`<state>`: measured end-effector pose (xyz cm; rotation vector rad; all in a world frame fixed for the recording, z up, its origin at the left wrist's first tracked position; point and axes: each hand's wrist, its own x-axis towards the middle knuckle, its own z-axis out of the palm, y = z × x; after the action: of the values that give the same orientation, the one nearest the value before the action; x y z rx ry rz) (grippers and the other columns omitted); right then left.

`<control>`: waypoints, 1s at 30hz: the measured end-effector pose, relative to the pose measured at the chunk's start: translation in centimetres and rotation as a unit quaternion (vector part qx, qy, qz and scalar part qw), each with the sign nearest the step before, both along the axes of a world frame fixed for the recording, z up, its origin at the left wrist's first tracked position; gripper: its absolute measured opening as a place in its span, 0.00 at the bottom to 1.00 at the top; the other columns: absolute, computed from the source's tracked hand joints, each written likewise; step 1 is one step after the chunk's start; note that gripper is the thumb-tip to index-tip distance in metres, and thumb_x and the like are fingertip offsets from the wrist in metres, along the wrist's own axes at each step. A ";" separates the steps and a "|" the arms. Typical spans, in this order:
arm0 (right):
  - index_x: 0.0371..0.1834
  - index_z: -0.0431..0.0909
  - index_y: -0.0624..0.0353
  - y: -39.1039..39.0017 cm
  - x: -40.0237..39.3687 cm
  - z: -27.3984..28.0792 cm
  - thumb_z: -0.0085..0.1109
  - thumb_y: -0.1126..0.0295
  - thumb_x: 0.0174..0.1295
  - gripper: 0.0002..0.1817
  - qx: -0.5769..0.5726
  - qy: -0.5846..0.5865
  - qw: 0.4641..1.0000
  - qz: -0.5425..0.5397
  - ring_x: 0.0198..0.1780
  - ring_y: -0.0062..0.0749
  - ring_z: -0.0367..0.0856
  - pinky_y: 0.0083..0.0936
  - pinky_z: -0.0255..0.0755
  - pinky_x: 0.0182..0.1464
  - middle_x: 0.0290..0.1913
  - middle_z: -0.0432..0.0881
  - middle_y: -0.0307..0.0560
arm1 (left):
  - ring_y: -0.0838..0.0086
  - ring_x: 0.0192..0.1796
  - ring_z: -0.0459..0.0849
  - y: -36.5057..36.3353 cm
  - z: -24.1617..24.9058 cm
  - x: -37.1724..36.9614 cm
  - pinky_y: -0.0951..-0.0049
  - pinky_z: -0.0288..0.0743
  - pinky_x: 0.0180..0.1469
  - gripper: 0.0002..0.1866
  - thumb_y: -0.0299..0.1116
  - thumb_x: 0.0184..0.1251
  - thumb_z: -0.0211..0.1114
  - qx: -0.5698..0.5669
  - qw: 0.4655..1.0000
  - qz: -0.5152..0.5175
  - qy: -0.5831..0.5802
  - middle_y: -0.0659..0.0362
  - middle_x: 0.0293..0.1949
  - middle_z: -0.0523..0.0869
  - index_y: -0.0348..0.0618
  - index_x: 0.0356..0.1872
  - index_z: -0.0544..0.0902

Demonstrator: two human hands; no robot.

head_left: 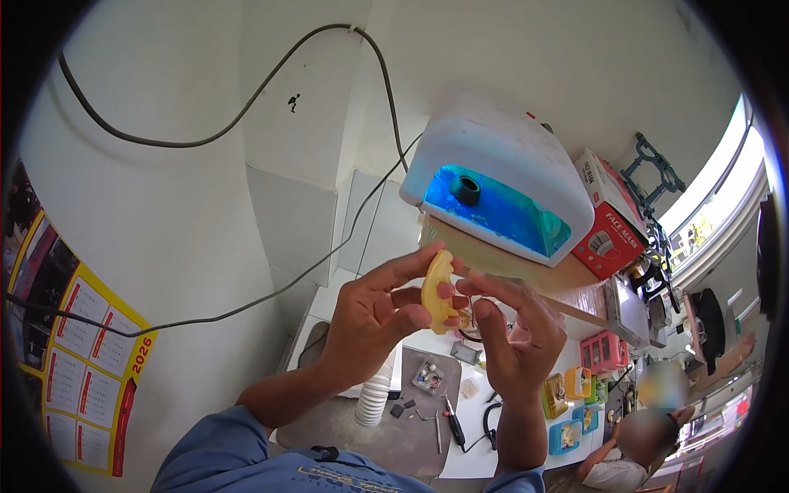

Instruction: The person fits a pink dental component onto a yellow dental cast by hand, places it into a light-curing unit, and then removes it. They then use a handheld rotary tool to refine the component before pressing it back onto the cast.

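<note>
Blue sleeves frame both hands raised before the camera: the left hand (pixel 370 316) pinches a yellow curved piece (pixel 436 293) between thumb and fingers, and the right hand (pixel 514 333) steadies its edge with its fingertips. This looks like close inspection or trimming; any next touch needs a fine grip. Below on the tabletop (pixel 472 456), a small clear tray (pixel 427 378) holds tiny parts, with coloured bins (pixel 575 407) further right.

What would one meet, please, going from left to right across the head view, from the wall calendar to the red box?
Wall calendar → left hand → yellow curved piece pinched by both hands → right hand → white lamp box with blue-lit opening → red face-mask box.
</note>
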<state>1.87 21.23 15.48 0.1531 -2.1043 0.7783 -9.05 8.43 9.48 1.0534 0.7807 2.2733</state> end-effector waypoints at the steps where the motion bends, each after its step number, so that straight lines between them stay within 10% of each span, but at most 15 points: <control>1: 0.47 0.84 0.63 0.3 -0.2 0.0 0.64 0.77 0.59 0.12 0.010 0.000 1.000 0.001 0.38 0.30 0.88 0.22 0.78 0.40 0.38 0.89 0.49 | 0.61 0.63 0.77 -0.2 0.7 0.1 0.64 0.78 0.62 0.46 0.53 0.60 0.69 -0.037 0.999 -0.005 0.002 0.43 0.63 0.74 0.32 0.70 0.62; 17: 0.44 0.86 0.61 -0.1 -0.7 1.4 0.58 0.87 0.49 0.18 0.129 0.039 0.990 0.026 0.36 0.36 0.88 0.24 0.80 0.37 0.36 0.87 0.51 | 0.64 0.63 0.77 0.0 0.4 0.0 0.61 0.77 0.63 0.39 0.39 0.63 0.71 0.016 0.998 -0.054 -0.033 0.47 0.66 0.72 0.34 0.71 0.62; 19: 0.43 0.86 0.62 -0.8 -0.1 1.4 0.58 0.87 0.52 0.17 -0.031 0.009 0.999 -0.009 0.37 0.35 0.88 0.23 0.79 0.38 0.37 0.88 0.50 | 0.64 0.62 0.79 -0.5 0.6 0.4 0.59 0.79 0.62 0.38 0.30 0.60 0.73 -0.010 0.999 0.029 0.018 0.46 0.66 0.72 0.35 0.70 0.64; 30: 0.39 0.85 0.62 -0.5 0.4 1.7 0.70 0.77 0.53 0.10 -0.033 -0.065 0.997 0.030 0.38 0.29 0.88 0.22 0.78 0.42 0.35 0.89 0.45 | 0.62 0.59 0.82 -0.2 0.6 0.1 0.63 0.82 0.57 0.40 0.33 0.54 0.77 -0.016 0.975 0.146 0.169 0.42 0.63 0.75 0.34 0.67 0.68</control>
<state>2.32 20.73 17.20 0.1322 -2.2010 0.9146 -8.99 8.22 10.11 1.4137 1.1732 2.3369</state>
